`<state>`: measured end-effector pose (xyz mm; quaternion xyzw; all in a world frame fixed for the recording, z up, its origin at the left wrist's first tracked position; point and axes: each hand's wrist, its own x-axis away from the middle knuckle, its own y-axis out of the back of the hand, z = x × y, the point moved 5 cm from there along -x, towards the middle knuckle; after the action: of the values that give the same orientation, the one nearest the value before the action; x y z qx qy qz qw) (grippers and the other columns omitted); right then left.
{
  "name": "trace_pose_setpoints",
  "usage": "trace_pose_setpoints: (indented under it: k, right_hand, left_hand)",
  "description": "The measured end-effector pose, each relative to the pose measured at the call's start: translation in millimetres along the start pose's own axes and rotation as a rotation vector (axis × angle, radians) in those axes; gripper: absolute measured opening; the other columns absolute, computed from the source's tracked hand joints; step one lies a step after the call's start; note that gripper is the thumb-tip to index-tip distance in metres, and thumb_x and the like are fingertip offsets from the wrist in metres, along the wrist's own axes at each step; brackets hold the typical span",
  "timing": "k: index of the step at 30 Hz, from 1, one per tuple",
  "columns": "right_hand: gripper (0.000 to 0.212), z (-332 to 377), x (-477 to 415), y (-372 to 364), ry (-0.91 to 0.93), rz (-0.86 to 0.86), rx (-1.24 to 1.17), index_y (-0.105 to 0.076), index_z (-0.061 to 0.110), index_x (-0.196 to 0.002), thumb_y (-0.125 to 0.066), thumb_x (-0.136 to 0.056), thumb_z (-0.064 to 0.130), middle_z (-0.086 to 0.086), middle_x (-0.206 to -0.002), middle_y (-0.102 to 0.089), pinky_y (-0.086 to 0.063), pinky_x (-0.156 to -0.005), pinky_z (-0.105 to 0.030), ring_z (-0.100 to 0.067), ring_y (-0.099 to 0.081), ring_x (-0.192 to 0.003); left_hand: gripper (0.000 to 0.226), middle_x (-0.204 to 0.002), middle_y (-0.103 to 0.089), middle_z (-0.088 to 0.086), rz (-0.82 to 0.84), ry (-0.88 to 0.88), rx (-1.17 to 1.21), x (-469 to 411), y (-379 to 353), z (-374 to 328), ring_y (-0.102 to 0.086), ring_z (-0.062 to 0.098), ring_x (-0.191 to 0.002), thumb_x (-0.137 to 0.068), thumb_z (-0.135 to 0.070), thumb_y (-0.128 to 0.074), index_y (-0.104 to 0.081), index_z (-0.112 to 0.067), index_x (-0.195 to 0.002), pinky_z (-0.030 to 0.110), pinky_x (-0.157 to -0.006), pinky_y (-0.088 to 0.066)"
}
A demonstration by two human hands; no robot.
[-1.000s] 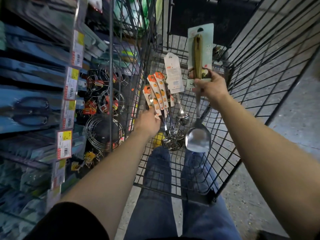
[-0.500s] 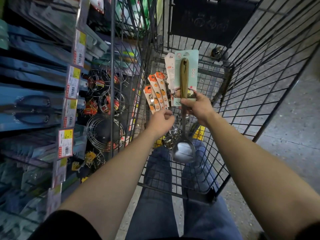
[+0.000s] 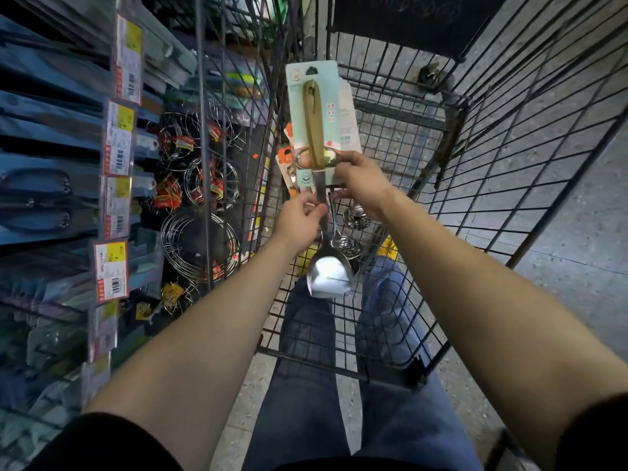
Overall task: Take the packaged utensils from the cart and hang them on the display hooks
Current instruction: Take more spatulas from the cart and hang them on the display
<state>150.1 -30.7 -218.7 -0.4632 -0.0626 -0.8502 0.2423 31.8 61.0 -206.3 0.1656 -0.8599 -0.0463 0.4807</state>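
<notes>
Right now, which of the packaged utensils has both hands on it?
The spatula with the olive handle on the pale mint card: right hand grips its card, left hand pinches its shank. The orange-carded utensils sit behind it.

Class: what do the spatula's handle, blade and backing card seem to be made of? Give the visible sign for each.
Spatula handle: likely wood or plastic, matte olive-brown. Blade: polished steel-like metal, bright mirror glare. Backing card: thin printed cardboard, flat, pale green.

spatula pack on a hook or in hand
In hand: right hand grips the spatula pack, left hand pinches its shaft, above the cart.
</notes>
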Motion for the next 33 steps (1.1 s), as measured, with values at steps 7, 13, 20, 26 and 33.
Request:
trace_pose_setpoints:
  k: [7,13,20,26,33]
  right_hand:
    - [0.04,-46.8,-33.1,37.0,-0.056,-0.396,0.834,-0.051,0.009,-0.134,-0.065,-0.099,0.024,-0.004,-0.11,-0.059,-0.052,-0.07,-0.031,-0.02,-0.063,-0.088]
    - [0.025,-70.2,-52.2,32.4,-0.12,-0.372,1.195,-0.061,0.005,-0.124,-0.063,-0.1,0.007,-0.009,-0.1,-0.063,-0.047,-0.07,-0.03,-0.026,-0.064,-0.09]
    - [0.024,-74.4,-48.3,51.5,-0.072,-0.347,1.053,-0.068,-0.001,-0.115,-0.051,-0.098,-0.002,-0.018,-0.116,-0.07,-0.055,-0.081,-0.037,-0.035,-0.069,-0.104]
    - [0.022,-80.8,-50.1,65.4,-0.054,-0.244,0.914,-0.071,0.005,-0.11,-0.053,-0.099,0.01,-0.015,-0.103,-0.069,-0.058,-0.079,-0.036,-0.031,-0.066,-0.089]
    - [0.022,-93.0,-55.7,63.6,-0.146,-0.17,0.597,-0.072,0.007,-0.119,-0.06,-0.102,0.013,-0.009,-0.104,-0.072,-0.06,-0.08,-0.036,-0.024,-0.068,-0.091]
  left_hand:
    - [0.009,-0.104,-0.073,0.005,-0.043,0.028,-0.068,-13.3,17.2,31.6,-0.075,0.017,-0.09,-0.102,-0.014,-0.058,-0.064,-0.01,-0.108,0.026,-0.065,-0.061]
    - [0.024,-0.12,-0.071,0.002,-0.074,0.058,-0.075,-15.2,20.0,42.5,-0.069,0.017,-0.106,-0.101,-0.021,-0.062,-0.066,-0.012,-0.123,0.03,-0.083,-0.056]
    - [0.01,-0.112,-0.076,0.002,-0.056,0.11,-0.009,-13.0,23.0,43.8,-0.074,0.024,-0.104,-0.098,-0.02,-0.066,-0.07,-0.028,-0.101,0.051,-0.096,-0.057]
    - [0.011,-0.104,-0.076,0.002,-0.004,0.092,0.005,-8.5,17.4,34.0,-0.076,0.01,-0.085,-0.101,-0.013,-0.061,-0.067,-0.021,-0.103,0.025,-0.08,-0.06]
    - [0.018,-0.102,-0.08,-0.003,-0.019,0.119,0.051,-7.3,16.0,41.3,-0.073,0.021,-0.105,-0.098,-0.018,-0.067,-0.071,-0.035,-0.097,0.046,-0.102,-0.054]
